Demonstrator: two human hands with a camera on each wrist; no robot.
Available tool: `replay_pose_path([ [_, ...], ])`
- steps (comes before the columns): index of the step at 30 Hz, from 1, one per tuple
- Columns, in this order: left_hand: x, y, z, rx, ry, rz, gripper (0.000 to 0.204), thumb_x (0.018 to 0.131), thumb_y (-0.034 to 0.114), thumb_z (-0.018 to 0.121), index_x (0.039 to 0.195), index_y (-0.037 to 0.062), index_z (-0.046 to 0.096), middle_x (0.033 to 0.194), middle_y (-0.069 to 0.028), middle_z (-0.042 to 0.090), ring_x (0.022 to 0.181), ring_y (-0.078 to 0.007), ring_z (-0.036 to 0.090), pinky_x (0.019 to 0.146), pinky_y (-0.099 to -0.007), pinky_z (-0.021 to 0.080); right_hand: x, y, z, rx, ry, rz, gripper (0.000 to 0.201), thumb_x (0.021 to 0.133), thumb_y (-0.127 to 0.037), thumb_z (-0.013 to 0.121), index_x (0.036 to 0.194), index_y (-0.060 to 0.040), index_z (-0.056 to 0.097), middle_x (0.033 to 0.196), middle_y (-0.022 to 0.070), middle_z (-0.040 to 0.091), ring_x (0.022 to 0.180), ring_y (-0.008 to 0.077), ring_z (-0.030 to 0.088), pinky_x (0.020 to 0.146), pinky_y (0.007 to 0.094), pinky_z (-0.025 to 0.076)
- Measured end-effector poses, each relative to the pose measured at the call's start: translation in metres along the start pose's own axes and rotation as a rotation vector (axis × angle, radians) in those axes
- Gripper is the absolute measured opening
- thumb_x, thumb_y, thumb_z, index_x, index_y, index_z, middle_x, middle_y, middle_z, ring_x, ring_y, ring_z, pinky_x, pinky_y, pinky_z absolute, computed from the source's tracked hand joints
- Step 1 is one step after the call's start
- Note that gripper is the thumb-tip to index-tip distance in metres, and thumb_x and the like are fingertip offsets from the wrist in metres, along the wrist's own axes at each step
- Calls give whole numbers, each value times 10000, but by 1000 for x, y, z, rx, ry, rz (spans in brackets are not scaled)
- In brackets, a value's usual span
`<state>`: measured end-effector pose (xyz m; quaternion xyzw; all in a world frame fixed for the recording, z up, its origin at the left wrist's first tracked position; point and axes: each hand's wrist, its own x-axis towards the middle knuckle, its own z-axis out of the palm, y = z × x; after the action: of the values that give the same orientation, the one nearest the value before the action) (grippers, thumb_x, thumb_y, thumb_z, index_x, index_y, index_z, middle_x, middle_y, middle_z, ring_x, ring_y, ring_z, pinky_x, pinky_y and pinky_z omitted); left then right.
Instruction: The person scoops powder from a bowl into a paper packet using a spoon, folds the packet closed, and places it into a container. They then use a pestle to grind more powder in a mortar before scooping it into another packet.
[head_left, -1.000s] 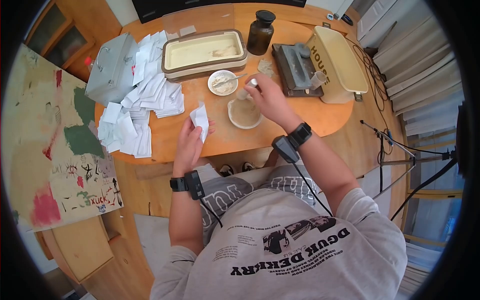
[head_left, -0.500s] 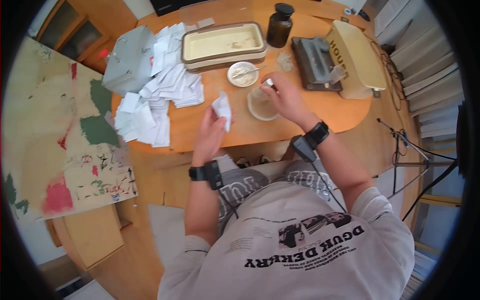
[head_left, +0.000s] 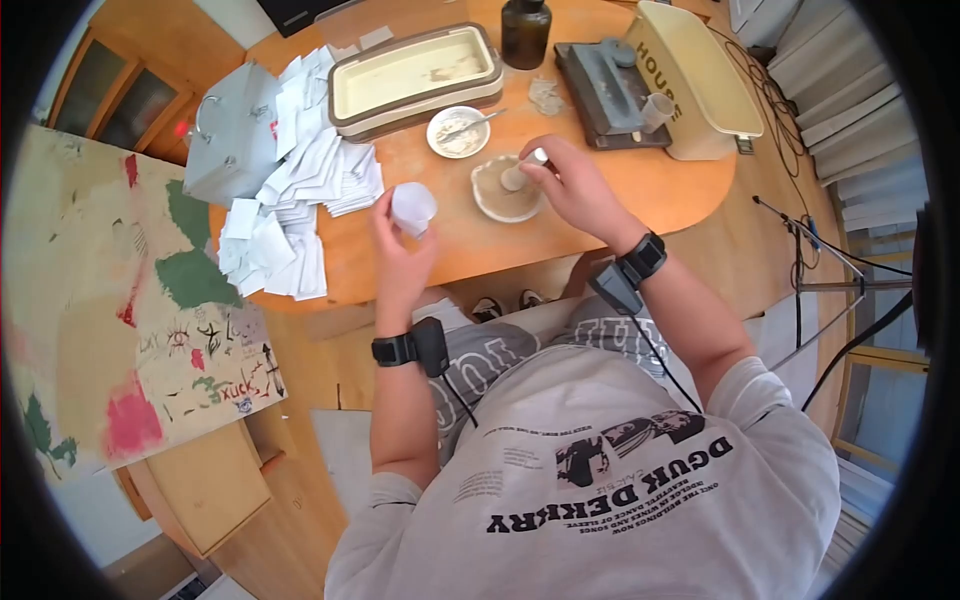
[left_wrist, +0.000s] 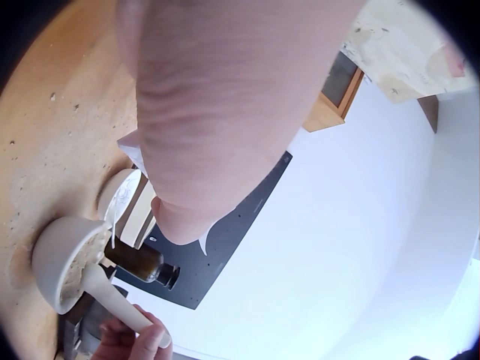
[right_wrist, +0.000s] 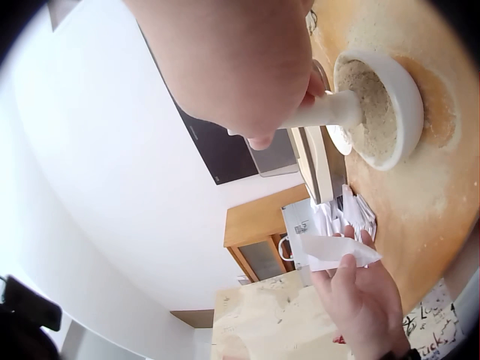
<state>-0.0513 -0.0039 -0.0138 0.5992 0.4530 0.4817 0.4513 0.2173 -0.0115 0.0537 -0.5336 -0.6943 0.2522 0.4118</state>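
Note:
My left hand (head_left: 405, 262) holds a white paper packet (head_left: 413, 208) by its sides, its mouth spread into a round opening that faces up. The right wrist view shows the packet (right_wrist: 337, 252) between thumb and fingers. With my right hand (head_left: 573, 187) I grip the handle of a white pestle (head_left: 514, 179). The pestle's head stands tilted in the beige powder inside a white mortar (left_wrist: 46, 261). Just behind the mortar is a small white bowl (head_left: 435, 147) of pale powder, a metal spoon (head_left: 488, 118) leaning in it.
Folded white paper packets (head_left: 335, 178) are heaped at the left beside a grey metal case (head_left: 228, 140). Behind stand a cream rectangular container (head_left: 405, 127) and a brown bottle (head_left: 526, 38). To the right are a dark device (head_left: 608, 98), a small clear cup (head_left: 656, 111) and a cream bin (head_left: 690, 85).
The paper packet, seen narrow and flattened before, now has its mouth spread round and turned toward the head camera. My right hand keeps its grip on the pestle at the mortar. The head view has shifted.

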Motion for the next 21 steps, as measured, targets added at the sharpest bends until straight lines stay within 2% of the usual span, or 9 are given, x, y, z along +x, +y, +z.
replay_pose_path([
  [6,-3,-2,1,101,40,16,722,858,-74,607,1487,17,263,1446,-150,397,1336,-231,438,1143,-363,338,0,0,-8,-20,24,-23,175,950,-163,640,1022,-6,607,961,196,617,895,389,604,785,419,493],
  [9,-5,-8,1,-2,51,-8,732,860,-80,596,1497,21,250,1448,-147,407,1336,-225,435,1141,-360,336,-3,7,-5,-83,-42,-49,178,949,-164,639,1023,-5,606,968,201,617,903,401,599,793,429,493],
  [13,-8,-11,-3,-60,32,-69,717,876,-96,542,1511,29,233,1437,-137,440,1326,-222,447,1127,-352,343,-10,-1,-6,-81,-33,-28,180,948,-164,636,1028,-5,607,977,206,616,910,411,595,801,437,493],
  [15,-7,-3,-2,-315,52,-159,706,877,-60,558,1507,41,254,1446,-123,404,1340,-220,414,1131,-357,318,-10,-7,-6,-41,-14,-32,180,949,-163,631,1025,-2,604,973,208,614,904,411,595,805,437,492],
  [16,-7,1,0,-335,76,-164,710,879,-78,519,1516,44,233,1459,-119,393,1356,-218,398,1130,-351,312,-10,-3,-2,-70,-3,-109,167,954,-152,650,1054,-23,611,952,170,611,854,348,609,760,388,496],
  [21,-8,-3,-1,-403,25,-173,717,877,-81,514,1520,45,224,1464,-115,385,1357,-211,392,1120,-342,317,-9,-7,2,-51,-56,-68,175,951,-151,652,1064,-27,604,964,168,615,861,353,611,765,392,498],
])
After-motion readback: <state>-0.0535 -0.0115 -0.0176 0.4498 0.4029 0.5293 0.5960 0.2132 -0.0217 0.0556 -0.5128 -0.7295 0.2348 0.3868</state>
